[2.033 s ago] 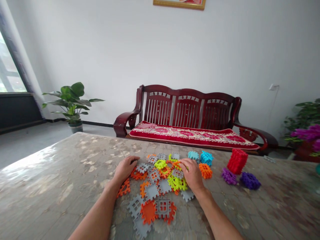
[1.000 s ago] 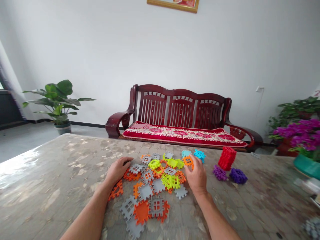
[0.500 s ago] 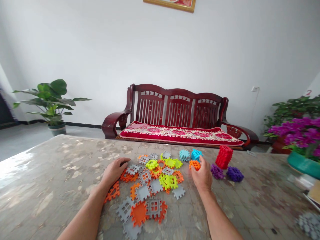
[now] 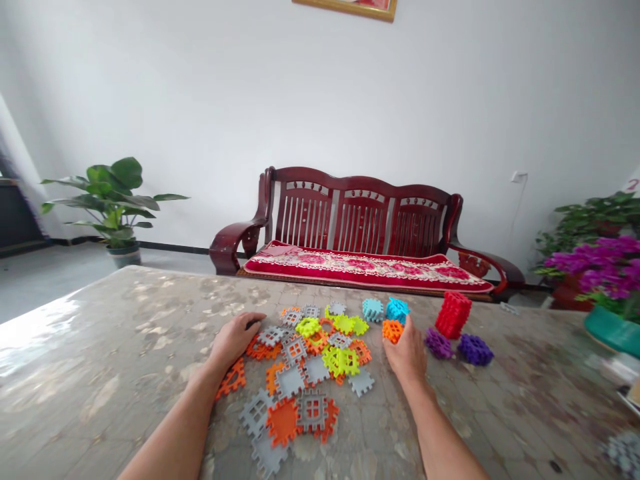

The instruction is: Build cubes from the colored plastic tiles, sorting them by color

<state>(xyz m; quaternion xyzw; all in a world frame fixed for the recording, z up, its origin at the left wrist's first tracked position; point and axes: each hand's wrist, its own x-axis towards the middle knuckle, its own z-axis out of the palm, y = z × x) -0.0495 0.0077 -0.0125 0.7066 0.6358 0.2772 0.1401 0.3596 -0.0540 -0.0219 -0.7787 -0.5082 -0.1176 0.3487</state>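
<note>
Loose toothed plastic building tiles in grey [image 4: 290, 383], orange [image 4: 283, 423] and lime green [image 4: 341, 361] lie in a loose heap, some overlapping. At the heap's left side my left hand [image 4: 234, 343] rests beside the tiles, its fingers loosely bent with a gap at the thumb and nothing visible in them. On the right, my right hand [image 4: 409, 357] has thumb and fingers around a small stack of orange tiles [image 4: 393, 331] standing on the table. Just behind it are a pale blue stack [image 4: 373, 309] and a bright blue stack [image 4: 397, 309].
Right of my right hand stand a tall red stack [image 4: 453, 315], a purple stack [image 4: 439, 343] and a dark violet stack [image 4: 475, 350]. A teal flowerpot [image 4: 613, 329] sits at the table's right. A wooden bench [image 4: 360, 223] stands beyond the patterned table [image 4: 125, 347].
The view has turned slightly left, so everything sits a little further right. Both hands stay in nearly the same places, the right one still at the orange stack.
</note>
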